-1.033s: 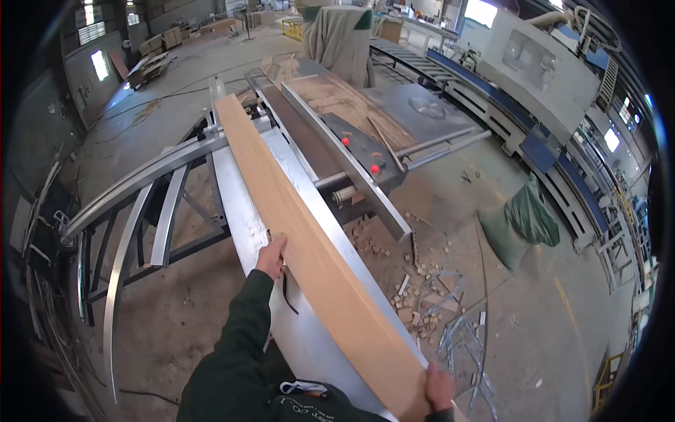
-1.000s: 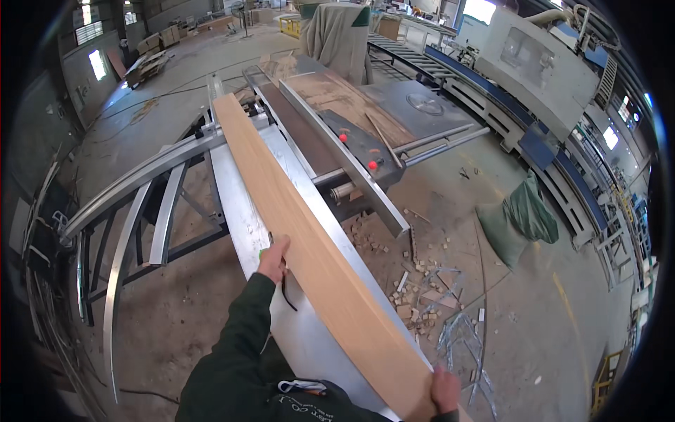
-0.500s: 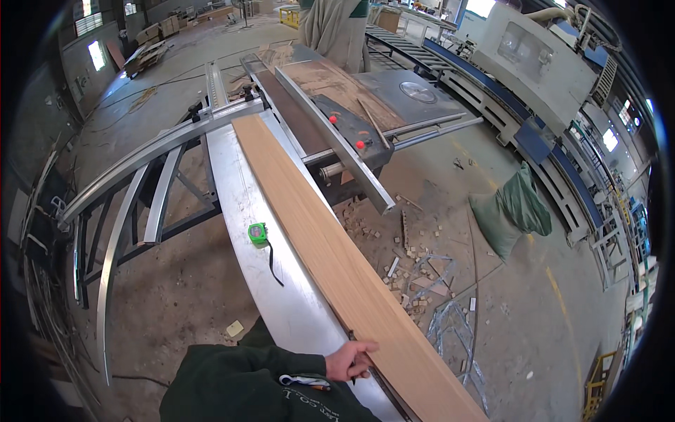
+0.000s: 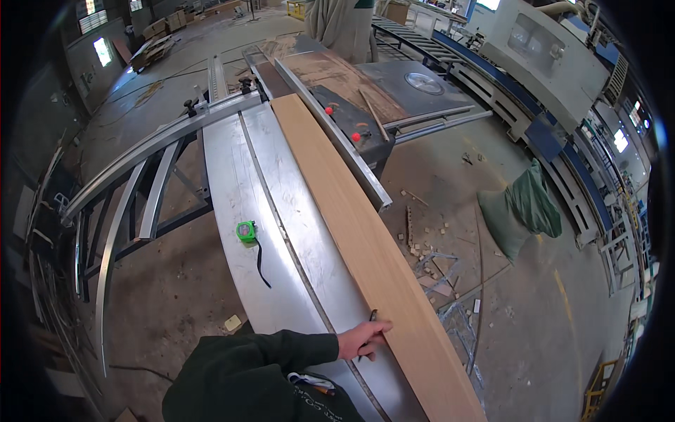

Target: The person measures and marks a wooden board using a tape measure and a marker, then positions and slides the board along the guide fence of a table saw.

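My left hand [image 4: 362, 341], in a dark green sleeve, reaches across from the lower left. Its curled fingers grip a thin dark pen-like tool [image 4: 373, 316], mostly hidden by the hand. A fingertip touches the left edge of a long light-brown wooden board [image 4: 355, 235]. The board lies lengthwise on the silver sliding table [image 4: 239, 281] of a panel saw, beside the metal rip fence [image 4: 337, 137]. A green tape measure [image 4: 246, 231] with a black strap rests on the table, left of the board. My right hand is out of view.
A crossbar fence [image 4: 162, 130] spans the table's far end, with a metal side frame at left. Red knobs [image 4: 356, 137] sit beyond the rip fence. Wood offcuts and strapping [image 4: 457, 327] litter the floor at right, near a green sack [image 4: 520, 211]. A large machine [image 4: 548, 63] stands behind.
The board has shifted right across the table, toward the rip fence, uncovering a long slot in the table. My left hand has moved right and slightly away from me with it.
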### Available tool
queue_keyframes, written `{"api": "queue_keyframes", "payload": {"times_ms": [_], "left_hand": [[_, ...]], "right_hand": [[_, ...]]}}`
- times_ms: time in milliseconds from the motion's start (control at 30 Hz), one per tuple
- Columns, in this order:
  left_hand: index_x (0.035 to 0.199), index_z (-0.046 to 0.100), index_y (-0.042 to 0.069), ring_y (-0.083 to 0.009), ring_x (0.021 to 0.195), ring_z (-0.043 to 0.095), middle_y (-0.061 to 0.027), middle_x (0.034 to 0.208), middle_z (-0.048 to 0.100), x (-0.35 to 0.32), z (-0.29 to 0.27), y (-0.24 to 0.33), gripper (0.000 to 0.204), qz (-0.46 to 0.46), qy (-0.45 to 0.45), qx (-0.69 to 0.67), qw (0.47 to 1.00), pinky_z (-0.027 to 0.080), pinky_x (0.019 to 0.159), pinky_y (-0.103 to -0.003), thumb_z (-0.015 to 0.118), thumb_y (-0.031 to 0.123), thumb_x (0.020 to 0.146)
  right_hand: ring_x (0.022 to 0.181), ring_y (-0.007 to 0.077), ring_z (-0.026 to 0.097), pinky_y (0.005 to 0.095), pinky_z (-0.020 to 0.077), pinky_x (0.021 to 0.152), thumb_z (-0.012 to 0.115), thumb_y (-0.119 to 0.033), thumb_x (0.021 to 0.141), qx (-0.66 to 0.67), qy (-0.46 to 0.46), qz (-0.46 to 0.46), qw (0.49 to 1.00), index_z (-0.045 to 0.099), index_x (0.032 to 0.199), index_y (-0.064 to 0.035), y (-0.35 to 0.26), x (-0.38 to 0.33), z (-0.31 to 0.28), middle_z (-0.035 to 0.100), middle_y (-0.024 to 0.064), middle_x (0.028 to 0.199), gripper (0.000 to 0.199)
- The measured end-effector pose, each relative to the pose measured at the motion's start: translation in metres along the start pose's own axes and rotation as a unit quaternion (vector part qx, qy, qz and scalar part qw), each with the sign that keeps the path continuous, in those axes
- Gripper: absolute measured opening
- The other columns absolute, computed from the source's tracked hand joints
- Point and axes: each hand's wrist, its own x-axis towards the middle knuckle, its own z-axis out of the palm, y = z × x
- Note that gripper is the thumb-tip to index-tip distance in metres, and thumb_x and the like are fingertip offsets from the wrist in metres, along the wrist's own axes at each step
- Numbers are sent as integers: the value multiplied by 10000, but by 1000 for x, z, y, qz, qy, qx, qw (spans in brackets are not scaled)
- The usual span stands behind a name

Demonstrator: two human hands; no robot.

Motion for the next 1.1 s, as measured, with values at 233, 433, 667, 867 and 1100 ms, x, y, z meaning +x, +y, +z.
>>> {"api": "queue_keyframes", "payload": {"times_ms": [233,433,667,867,1100], "left_hand": [[1174,621,-66,-369,763,742,-231,789,719,31,-137,142,631,363,490,343,714,580,692,-464,622,525,952],[1021,664,-72,-427,817,723,-253,838,725,82,-154,191,516,294,573,409,646,570,733,-516,642,430,904],[1054,585,-134,-442,820,721,-282,816,707,97,-169,210,526,260,568,438,646,566,727,-524,669,359,888],[967,586,-106,-427,757,714,-260,779,701,95,-195,226,487,260,569,469,623,557,687,-503,671,369,897],[910,615,-108,-421,787,718,-279,807,701,92,-202,253,472,262,556,480,626,563,713,-496,682,358,883]], "right_hand": [[1220,444,606,498,444,1058,493,-586,1001,-89,-40,-24,995,598,1316,128,-38,75,43,623,338,1323,787],[1252,438,593,492,448,1069,523,-538,1005,-85,-68,-48,993,666,1231,119,-66,143,96,658,327,1268,709],[1268,384,586,464,433,1094,514,-455,1027,-78,-99,-78,989,653,1288,90,-84,153,118,662,279,1301,620],[1287,338,570,436,417,1122,502,-371,1043,-56,-109,-130,984,634,1336,74,-130,145,122,657,242,1336,549],[1256,341,584,436,425,1105,507,-372,1044,-61,-144,-95,983,654,1298,89,-134,156,143,670,234,1313,547]]}}
